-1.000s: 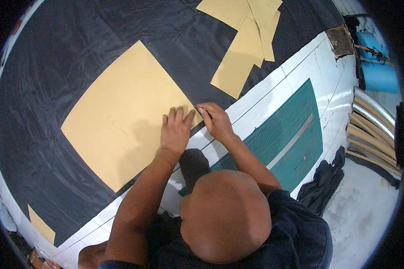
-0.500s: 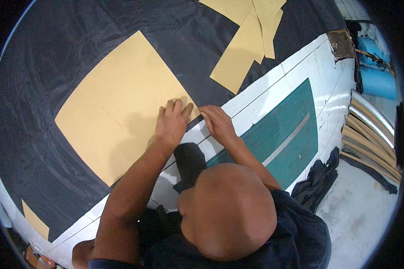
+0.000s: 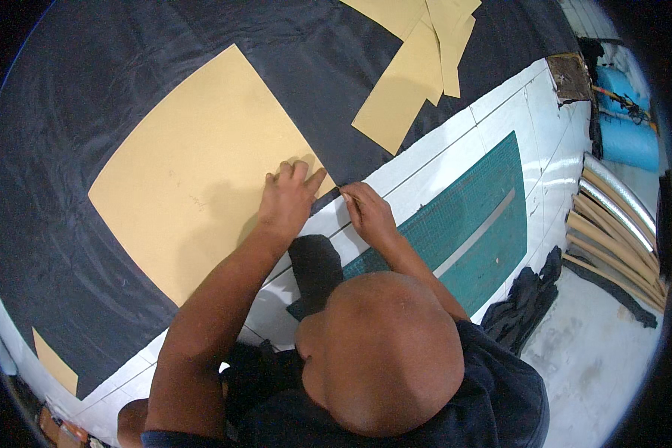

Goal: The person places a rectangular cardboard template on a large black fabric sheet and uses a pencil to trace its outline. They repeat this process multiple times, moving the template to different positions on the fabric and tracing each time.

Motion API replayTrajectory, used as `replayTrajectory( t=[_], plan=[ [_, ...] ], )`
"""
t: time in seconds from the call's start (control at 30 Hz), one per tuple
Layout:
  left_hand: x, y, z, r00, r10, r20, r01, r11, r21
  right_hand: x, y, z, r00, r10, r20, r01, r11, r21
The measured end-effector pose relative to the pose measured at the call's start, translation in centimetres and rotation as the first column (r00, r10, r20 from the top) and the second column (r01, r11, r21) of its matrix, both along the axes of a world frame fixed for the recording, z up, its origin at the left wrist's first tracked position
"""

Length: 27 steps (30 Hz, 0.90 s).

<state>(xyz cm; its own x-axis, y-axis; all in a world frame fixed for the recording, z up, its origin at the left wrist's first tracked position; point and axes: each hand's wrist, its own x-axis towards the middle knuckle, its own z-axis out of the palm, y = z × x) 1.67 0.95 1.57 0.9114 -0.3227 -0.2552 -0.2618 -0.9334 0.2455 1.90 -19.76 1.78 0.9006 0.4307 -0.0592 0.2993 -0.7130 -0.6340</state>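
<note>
A large tan card sheet (image 3: 179, 157) lies flat on black fabric (image 3: 310, 82). My left hand (image 3: 287, 198) rests on the card near its right corner, fingers spread and slightly bent, pressing down. Just right of it, my right hand (image 3: 367, 213) is closed in a pinch by that corner, at the fabric's near edge. Whatever sits between its thumb and fingertips is too small to make out. A dark band of fabric shows between the card's near edge and the white tiles.
More tan card pieces (image 3: 407, 82) overlap at the top, and a small one (image 3: 54, 362) lies lower left. A green cutting mat (image 3: 478, 224) with a grey strip (image 3: 476, 233) rests on white tiles to the right. Crumpled black cloth (image 3: 526, 299), cardboard rolls (image 3: 612, 239) and a blue roll (image 3: 629, 140) lie beyond.
My right hand has shifted slightly right and toward me, keeping its pinch. The left hand stays on the card with little movement. The view has shifted a little.
</note>
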Motion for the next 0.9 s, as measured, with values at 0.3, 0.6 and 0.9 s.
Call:
replayTrajectory(
  t=[0.3, 0.6, 0.9],
  plan=[
    [0.5, 0.6, 0.2, 0.999, -0.05, -0.02, 0.049, 0.999, -0.002, 0.3, -0.2, 0.3, 0.985, -0.162, -0.054, 0.168, 0.978, 0.121],
    [0.3, 1.3, 0.1, 0.998, 0.05, -0.032, -0.053, 0.991, -0.119, 3.9, 3.8, -1.0, 0.927, 0.235, 0.291, -0.223, 0.972, -0.075],
    [-1.8, 1.9, -0.5, 0.985, 0.17, 0.022, -0.159, 0.954, -0.253, 6.1, 5.6, -0.8, 0.835, 0.527, 0.16, -0.452, 0.821, -0.348]
  ],
)
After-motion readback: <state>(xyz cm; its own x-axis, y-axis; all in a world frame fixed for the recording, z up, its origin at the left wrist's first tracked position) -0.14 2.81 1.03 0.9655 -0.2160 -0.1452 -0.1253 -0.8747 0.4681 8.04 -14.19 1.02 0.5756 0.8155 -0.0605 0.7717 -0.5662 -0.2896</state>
